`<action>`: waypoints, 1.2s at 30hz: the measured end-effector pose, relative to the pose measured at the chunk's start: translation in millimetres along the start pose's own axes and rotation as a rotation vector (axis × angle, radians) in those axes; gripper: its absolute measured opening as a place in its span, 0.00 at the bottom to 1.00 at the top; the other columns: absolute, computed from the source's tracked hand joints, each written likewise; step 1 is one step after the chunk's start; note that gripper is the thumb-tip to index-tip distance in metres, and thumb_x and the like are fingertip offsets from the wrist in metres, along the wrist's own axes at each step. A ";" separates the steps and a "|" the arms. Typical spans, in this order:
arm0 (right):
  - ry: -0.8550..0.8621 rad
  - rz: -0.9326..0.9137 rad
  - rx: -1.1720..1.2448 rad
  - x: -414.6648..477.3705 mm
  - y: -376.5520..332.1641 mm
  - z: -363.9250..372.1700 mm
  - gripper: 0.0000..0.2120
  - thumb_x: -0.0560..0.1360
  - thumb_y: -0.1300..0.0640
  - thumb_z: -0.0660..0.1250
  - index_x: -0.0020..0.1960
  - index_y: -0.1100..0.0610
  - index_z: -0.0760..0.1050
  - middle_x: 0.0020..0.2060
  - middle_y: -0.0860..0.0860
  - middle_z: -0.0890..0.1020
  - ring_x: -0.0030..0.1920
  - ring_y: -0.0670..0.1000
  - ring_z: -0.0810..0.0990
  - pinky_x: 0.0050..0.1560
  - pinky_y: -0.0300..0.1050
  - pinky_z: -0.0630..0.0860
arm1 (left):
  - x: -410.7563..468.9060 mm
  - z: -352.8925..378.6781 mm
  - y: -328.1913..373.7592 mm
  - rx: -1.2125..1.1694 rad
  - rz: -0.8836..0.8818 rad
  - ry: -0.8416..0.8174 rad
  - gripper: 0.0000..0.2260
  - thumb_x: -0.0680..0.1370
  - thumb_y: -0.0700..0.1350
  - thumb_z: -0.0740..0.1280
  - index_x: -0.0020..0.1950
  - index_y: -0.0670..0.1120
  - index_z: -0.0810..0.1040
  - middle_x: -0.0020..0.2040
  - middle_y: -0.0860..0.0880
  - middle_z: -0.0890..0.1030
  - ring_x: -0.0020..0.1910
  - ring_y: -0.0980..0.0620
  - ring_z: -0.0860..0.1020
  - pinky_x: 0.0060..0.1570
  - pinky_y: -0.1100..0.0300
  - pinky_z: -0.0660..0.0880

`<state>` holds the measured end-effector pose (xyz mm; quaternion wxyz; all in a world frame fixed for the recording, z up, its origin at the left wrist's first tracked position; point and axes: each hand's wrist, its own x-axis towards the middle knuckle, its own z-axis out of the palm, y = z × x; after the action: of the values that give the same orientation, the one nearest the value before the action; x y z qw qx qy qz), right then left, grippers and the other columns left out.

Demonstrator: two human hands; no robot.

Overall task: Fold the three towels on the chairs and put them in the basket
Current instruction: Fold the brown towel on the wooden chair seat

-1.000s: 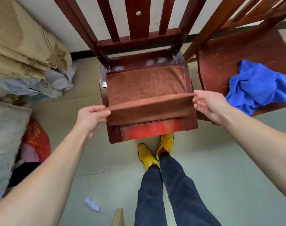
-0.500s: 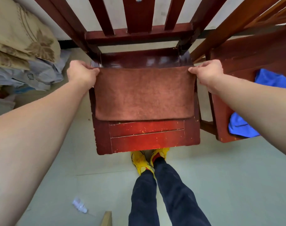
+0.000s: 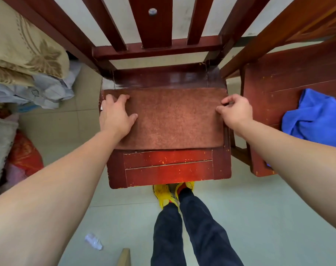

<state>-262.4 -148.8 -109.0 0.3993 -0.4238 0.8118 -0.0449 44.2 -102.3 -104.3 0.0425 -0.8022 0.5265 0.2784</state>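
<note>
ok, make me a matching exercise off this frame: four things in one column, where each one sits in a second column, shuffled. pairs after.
Things
1. brown towel
2. blue towel
3. left hand
4. yellow shoes

Places
A. crumpled on the seat of the side chair, to the right
B. on the floor, at the front edge of the near chair
C. fingers spread, resting on the left part of the brown towel
D. lying flat on the near chair's seat

Pairs: 1-D, 2-A, 3-C, 4-B
</note>
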 end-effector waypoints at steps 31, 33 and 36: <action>-0.210 -0.074 0.415 -48.9 15.2 -59.0 0.17 0.70 0.60 0.75 0.57 0.55 0.75 0.41 0.47 0.84 0.40 0.42 0.84 0.38 0.38 0.79 | -55.4 31.3 2.0 0.454 0.355 -0.190 0.51 0.67 0.59 0.75 0.78 0.49 0.44 0.78 0.41 0.41 0.78 0.42 0.44 0.73 0.47 0.56; -0.234 -0.160 0.380 -61.0 -3.1 -50.8 0.16 0.72 0.60 0.73 0.57 0.55 0.73 0.40 0.46 0.83 0.35 0.38 0.82 0.34 0.33 0.77 | -49.2 29.2 -0.9 0.437 0.316 -0.217 0.54 0.65 0.60 0.75 0.78 0.49 0.43 0.79 0.41 0.42 0.78 0.41 0.45 0.72 0.46 0.56; -0.320 -0.270 0.210 -82.0 -27.8 -22.7 0.18 0.72 0.57 0.73 0.58 0.52 0.70 0.42 0.45 0.82 0.38 0.40 0.82 0.41 0.37 0.77 | -55.0 26.0 -7.2 0.363 0.268 -0.204 0.52 0.67 0.58 0.75 0.78 0.48 0.45 0.79 0.41 0.45 0.77 0.41 0.47 0.71 0.46 0.58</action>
<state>-233.5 -113.2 -32.2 0.5553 -0.4863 0.6649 -0.1143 24.1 -44.5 -100.8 0.2015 -0.6722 0.6625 0.2619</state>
